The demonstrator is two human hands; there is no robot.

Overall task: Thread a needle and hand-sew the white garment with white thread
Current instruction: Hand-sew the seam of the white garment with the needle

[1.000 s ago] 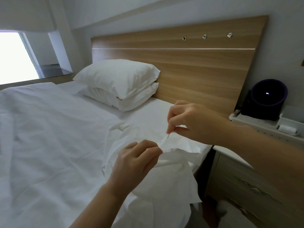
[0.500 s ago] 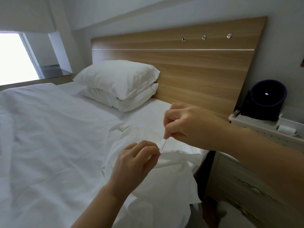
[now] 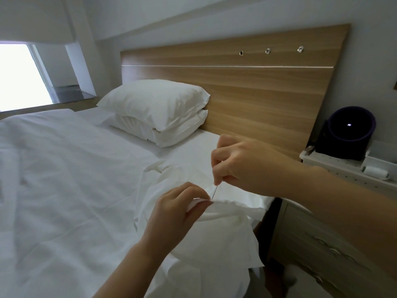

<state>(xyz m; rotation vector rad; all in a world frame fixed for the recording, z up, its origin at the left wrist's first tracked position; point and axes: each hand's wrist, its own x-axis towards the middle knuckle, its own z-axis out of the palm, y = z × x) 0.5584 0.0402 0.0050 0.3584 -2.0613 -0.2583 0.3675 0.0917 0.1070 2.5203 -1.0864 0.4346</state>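
At the right edge of the bed (image 3: 64,190), the left hand (image 3: 178,214) pinches up a fold of the white garment (image 3: 225,233). The right hand (image 3: 240,166), pinching the needle (image 3: 214,192), has lowered its tip to the fold; a stitch looks imminent.

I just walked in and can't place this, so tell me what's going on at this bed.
A person is hand-sewing at the edge of the bed. The left-hand grip pinches a raised fold of the white garment, which lies on the bed. The right-hand grip pinches a needle above it, tip pointing down at that fold; whether it has pierced the cloth cannot be told. The thread is too fine to see.
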